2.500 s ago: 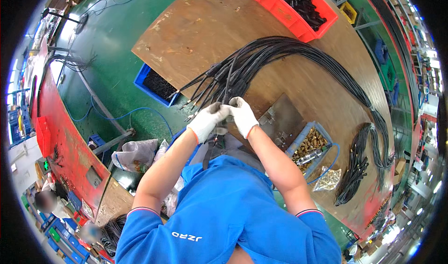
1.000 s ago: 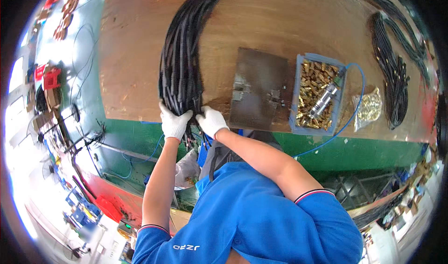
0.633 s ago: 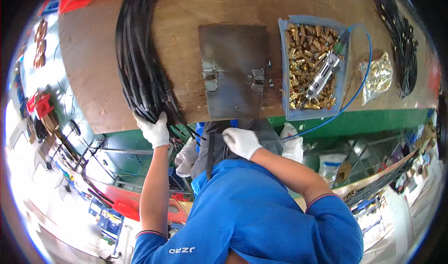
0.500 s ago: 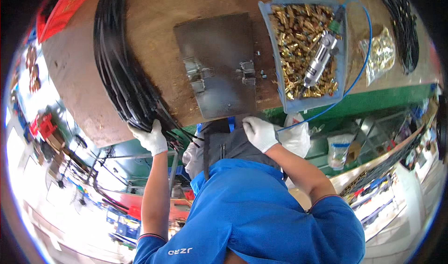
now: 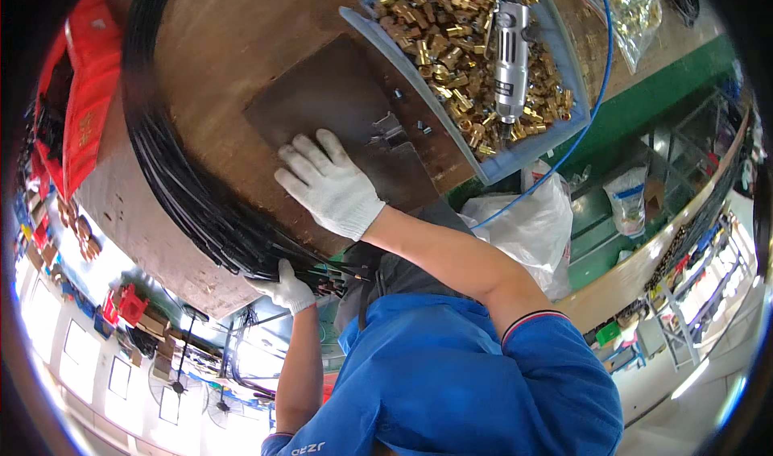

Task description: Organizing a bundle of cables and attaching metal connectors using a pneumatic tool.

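A long bundle of black cables (image 5: 181, 178) curves along the left side of the table, its loose ends at the front edge. They may be thin hoses; I cannot tell. My left hand (image 5: 288, 290), in a white glove, grips the bundle near these ends, thumb on top and fingers partly hidden beneath. My right hand (image 5: 332, 188), also gloved, is stretched flat with fingers spread over a dark metal plate (image 5: 322, 81). Whether it touches the plate does not show. A metal bracket (image 5: 390, 130) on the plate lies right of that hand; another part of the plate is covered.
A blue bin (image 5: 499, 170) of brass fittings (image 5: 451, 45) stands right of the plate, with a silver air tool (image 5: 511, 61) on top. From it a blue hose (image 5: 581, 138) loops over the table edge. A red fabric piece (image 5: 90, 93) sits far left; a bag of fittings (image 5: 632, 13) far right.
My right hand has moved from the table's front edge up and left over the plate, its fingers now spread. The left hand stays at the cable bundle. The whole view has shifted and turned.
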{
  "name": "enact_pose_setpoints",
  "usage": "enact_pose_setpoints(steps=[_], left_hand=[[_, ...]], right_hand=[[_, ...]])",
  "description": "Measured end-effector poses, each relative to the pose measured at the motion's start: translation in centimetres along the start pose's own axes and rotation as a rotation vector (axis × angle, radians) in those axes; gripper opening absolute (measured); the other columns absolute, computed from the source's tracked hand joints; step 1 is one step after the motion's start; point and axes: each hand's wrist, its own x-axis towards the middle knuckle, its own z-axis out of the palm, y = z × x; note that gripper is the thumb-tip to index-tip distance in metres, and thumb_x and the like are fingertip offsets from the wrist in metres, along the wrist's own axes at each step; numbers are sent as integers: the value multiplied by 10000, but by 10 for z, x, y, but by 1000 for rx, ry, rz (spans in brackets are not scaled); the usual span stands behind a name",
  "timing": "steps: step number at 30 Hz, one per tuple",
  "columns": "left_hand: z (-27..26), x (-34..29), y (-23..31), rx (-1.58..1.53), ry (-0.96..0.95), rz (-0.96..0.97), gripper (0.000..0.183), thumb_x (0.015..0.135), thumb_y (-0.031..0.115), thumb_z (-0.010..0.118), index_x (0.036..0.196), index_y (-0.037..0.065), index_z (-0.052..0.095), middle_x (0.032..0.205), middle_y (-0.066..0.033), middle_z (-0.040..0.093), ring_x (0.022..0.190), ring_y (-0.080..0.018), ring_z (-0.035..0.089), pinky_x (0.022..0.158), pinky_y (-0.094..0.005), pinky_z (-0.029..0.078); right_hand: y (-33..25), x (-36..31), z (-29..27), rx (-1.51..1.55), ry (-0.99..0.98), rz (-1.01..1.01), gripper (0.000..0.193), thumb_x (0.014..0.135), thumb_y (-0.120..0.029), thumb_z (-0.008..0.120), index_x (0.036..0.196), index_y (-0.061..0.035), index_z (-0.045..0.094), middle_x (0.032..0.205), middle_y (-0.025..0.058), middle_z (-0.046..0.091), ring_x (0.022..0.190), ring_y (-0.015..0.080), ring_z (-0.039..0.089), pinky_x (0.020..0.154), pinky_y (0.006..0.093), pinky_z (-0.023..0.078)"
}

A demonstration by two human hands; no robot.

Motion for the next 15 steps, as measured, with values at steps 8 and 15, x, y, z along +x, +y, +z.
enact_pose_setpoints(steps=[8, 15], left_hand=[[6, -20, 47, 113, 1, -139, 1057, 844, 273, 782, 1675, 27, 176, 1497, -353, 505, 1265, -464, 601, 1050, -532, 537], [16, -10, 9, -213, -2, -139, 863, 911, 260, 677, 1638, -23, 307, 1509, -268, 534, 1339, -378, 542, 1199, -508, 428]], right_hand=[[4, -8, 20, -49, 43, -11, 361, 828, -227, 591, 1147, -85, 683, 1360, 145, 649, 1345, 342, 566, 1216, 547, 367], [7, -111, -40, 552, 61, -69, 263, 818, -282, 647, 1004, -106, 710, 920, 88, 619, 910, 316, 647, 837, 498, 528]])
